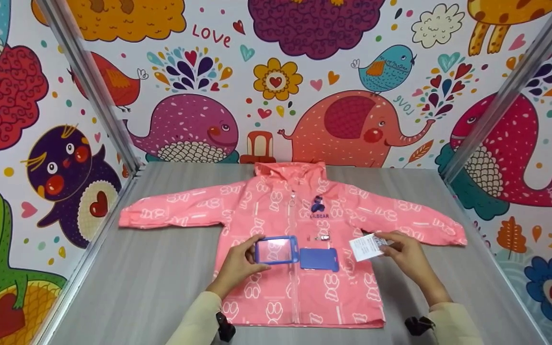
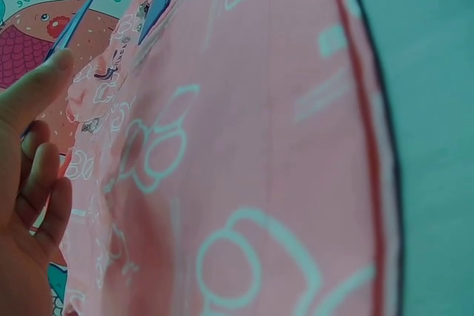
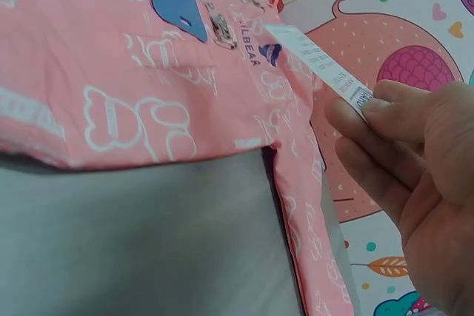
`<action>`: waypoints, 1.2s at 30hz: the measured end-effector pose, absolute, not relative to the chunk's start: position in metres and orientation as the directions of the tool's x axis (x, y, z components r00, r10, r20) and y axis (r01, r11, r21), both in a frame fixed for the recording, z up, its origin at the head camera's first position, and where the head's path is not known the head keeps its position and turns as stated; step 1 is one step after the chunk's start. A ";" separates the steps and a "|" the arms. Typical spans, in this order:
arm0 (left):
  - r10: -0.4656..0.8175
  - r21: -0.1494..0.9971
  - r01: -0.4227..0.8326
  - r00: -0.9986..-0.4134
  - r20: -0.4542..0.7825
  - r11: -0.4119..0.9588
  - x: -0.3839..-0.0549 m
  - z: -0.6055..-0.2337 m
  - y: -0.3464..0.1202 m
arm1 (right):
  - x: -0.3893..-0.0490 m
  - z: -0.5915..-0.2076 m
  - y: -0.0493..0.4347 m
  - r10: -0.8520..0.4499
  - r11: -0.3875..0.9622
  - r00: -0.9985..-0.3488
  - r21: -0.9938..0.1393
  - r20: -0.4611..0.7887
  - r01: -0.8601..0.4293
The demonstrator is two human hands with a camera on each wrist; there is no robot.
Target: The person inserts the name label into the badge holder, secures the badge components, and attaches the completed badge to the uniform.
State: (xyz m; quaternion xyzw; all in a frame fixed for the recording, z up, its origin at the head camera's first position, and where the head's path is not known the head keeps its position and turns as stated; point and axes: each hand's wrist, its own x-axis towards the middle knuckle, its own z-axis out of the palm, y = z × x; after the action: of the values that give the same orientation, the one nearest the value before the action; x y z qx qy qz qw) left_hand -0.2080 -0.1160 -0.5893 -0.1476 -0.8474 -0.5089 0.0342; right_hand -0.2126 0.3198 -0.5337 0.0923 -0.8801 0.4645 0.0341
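Note:
My left hand point(image 1: 240, 262) pinches a blue-framed badge holder point(image 1: 276, 250) with a clear window by its left side, held over the front of a pink jacket point(image 1: 266, 292). To its right, a flat blue panel point(image 1: 318, 258) with a notched end lies on the jacket. Between thumb and fingers, my right hand point(image 1: 404, 251) pinches a white printed card point(image 1: 366, 247) by its right edge, above the jacket's right side. In the right wrist view the card point(image 3: 318, 64) shows small print. A small metal clip point(image 1: 324, 237) rests on the jacket above the blue panel.
The jacket lies spread out, its sleeves point(image 1: 175, 209) stretched to both sides, on a grey wood-grain table point(image 1: 127, 282). Cartoon-printed walls point(image 1: 276, 124) stand behind and at both sides, with metal posts point(image 1: 98, 91) at the corners.

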 end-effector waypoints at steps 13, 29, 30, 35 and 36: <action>0.216 0.861 0.263 -0.959 0.184 0.436 -0.208 -0.586 -0.113 | -0.208 -0.519 0.273 -0.082 0.471 -0.972 -0.851 0.219 -0.232; 0.221 0.873 0.249 -0.961 0.168 0.419 -0.210 -0.584 -0.108 | -0.224 -0.540 0.257 -0.123 0.461 -0.983 -0.869 0.138 -0.180; 0.221 0.874 0.249 -0.961 0.168 0.417 -0.210 -0.584 -0.108 | -0.225 -0.540 0.256 -0.129 0.460 -0.982 -0.868 0.141 -0.185; 0.221 0.869 0.256 -0.959 0.176 0.422 -0.210 -0.584 -0.107 | -0.226 -0.539 0.250 -0.158 0.418 -0.976 -0.886 0.149 -0.203; 0.223 0.869 0.257 -0.959 0.175 0.424 -0.210 -0.584 -0.107 | -0.227 -0.538 0.249 -0.165 0.407 -0.975 -0.890 0.150 -0.206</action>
State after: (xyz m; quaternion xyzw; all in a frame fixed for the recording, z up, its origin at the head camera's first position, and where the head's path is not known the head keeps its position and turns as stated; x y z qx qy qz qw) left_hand -0.2098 -0.1072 -0.5839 -0.1423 -0.8435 -0.5177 0.0166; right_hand -0.2265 0.2493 -0.5384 0.1105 -0.8384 0.5334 0.0191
